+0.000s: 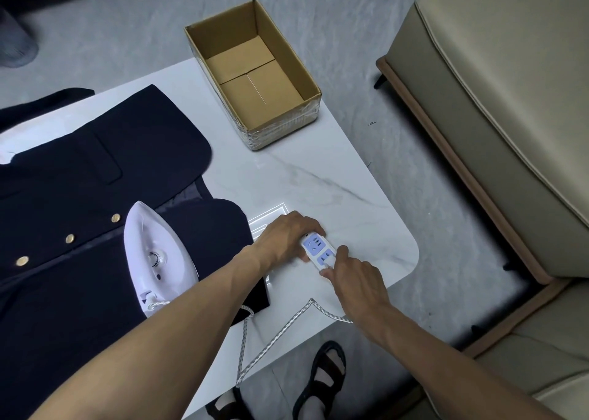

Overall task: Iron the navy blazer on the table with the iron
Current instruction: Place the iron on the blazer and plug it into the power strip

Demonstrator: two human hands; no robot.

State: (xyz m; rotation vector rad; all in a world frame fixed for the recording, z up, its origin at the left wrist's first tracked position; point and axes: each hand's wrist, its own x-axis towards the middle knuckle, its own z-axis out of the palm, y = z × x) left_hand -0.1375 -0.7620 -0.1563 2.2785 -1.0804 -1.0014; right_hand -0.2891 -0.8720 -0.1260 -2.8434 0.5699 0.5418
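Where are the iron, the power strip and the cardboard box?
iron [158, 258]: head view, on the dial at mid-body.
power strip [315, 245]: head view, on its upper socket face.
cardboard box [283, 52]: head view, on its inner right wall.

A white iron [158, 259] lies flat (soleplate down) on the spread navy blazer [79, 196].

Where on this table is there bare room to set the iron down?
Widest bare table lies between the cardboard box, the blazer and the power strip. Near corner is crowded: left hand grips the strip, right hand pinches the plug, cord trailing.
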